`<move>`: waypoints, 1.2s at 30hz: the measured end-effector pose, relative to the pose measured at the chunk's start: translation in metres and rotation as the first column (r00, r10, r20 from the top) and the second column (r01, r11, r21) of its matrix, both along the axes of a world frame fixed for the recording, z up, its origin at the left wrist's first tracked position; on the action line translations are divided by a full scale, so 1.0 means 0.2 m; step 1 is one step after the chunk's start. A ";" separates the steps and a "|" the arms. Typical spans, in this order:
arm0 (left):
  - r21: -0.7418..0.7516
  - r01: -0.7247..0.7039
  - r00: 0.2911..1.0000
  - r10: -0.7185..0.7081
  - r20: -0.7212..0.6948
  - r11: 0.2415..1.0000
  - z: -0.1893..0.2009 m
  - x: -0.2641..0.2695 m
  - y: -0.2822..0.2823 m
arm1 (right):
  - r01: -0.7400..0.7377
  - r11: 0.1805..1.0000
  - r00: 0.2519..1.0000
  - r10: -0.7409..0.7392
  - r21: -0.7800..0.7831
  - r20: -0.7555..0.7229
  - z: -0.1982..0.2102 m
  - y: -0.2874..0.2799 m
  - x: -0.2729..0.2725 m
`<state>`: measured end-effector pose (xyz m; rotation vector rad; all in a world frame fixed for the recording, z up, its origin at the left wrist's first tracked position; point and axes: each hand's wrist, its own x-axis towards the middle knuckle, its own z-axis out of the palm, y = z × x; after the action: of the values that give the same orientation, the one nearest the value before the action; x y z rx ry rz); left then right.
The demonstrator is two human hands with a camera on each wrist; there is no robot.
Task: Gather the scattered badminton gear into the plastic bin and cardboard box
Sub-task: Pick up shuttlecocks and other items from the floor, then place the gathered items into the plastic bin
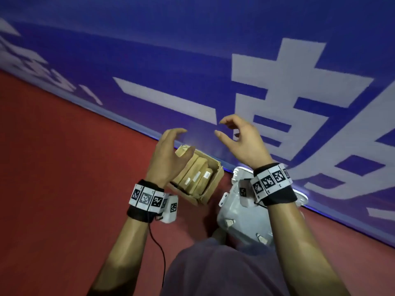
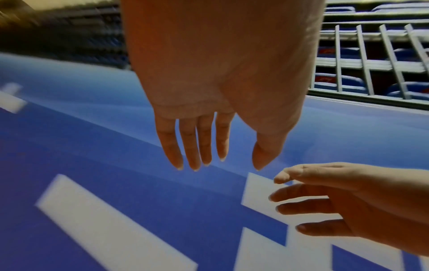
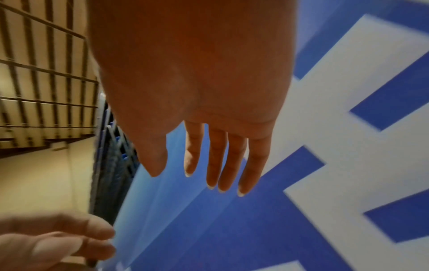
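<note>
Since the cardboard box (image 1: 197, 178) at six o'clock looks packed, we judge our left hand (image 1: 168, 155) and right hand (image 1: 241, 142) hover relaxed, holding nothing.

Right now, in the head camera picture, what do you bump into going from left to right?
Left hand → cardboard box → right hand → plastic bin, with two shuttlecocks inside.

Head view: left hand (image 1: 168, 159) covers the far corner of the box (image 1: 210, 189). Right wrist and forearm hide much of the bin (image 1: 232, 212); its near end is behind the knee (image 1: 224, 270). Banner (image 1: 213, 60) lettering cropped by the frame, unreadable. Wrist views motion-blurred.
</note>
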<state>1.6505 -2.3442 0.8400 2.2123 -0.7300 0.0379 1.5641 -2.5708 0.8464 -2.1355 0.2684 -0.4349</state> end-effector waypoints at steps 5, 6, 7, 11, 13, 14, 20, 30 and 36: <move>0.093 -0.315 0.947 0.319 -0.041 0.945 0.01 -0.36 0.54 | -0.280 0.955 0.959 0.283 0.097 -0.018 -0.04 0.41 0.02; 0.118 -0.381 0.920 0.389 -0.053 0.917 0.02 -0.45 0.65 | -0.339 0.933 0.939 0.344 0.123 -0.021 -0.05 0.51 0.01; 0.144 -0.441 0.889 0.453 -0.070 0.886 0.02 -0.55 0.75 | -0.400 0.906 0.913 0.407 0.140 -0.029 -0.07 0.61 0.00; 0.188 -0.649 0.735 0.671 -0.095 0.737 0.01 -0.97 1.14 | -0.619 0.777 0.779 0.626 0.114 -0.043 -0.10 1.05 -0.07; 0.178 -0.741 0.645 0.760 -0.081 0.648 0.01 -1.19 1.32 | -0.709 0.696 0.698 0.716 0.115 -0.028 -0.09 1.29 -0.12; 0.171 -0.784 0.594 0.801 -0.075 0.597 0.01 -1.29 1.41 | -0.750 0.652 0.652 0.757 0.112 -0.038 -0.08 1.42 -0.15; 0.160 -0.945 0.281 0.958 -0.052 0.286 -0.01 -1.97 1.93 | -0.941 0.333 0.328 0.941 0.064 -0.084 -0.04 2.22 -0.47; 0.192 -0.966 -0.194 0.978 -0.081 -0.176 -0.15 -3.23 2.73 | -0.983 -0.180 -0.183 0.979 0.046 -0.088 -0.06 3.67 -1.46; 0.265 -0.874 -0.448 0.887 -0.116 -0.407 -0.27 -3.82 2.96 | -0.905 -0.422 -0.426 0.896 0.061 -0.126 -0.16 4.24 -2.01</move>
<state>0.8872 -1.7532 0.7852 1.9658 1.7643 0.5721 1.1629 -1.7226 0.8135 -1.5039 -1.6825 0.8711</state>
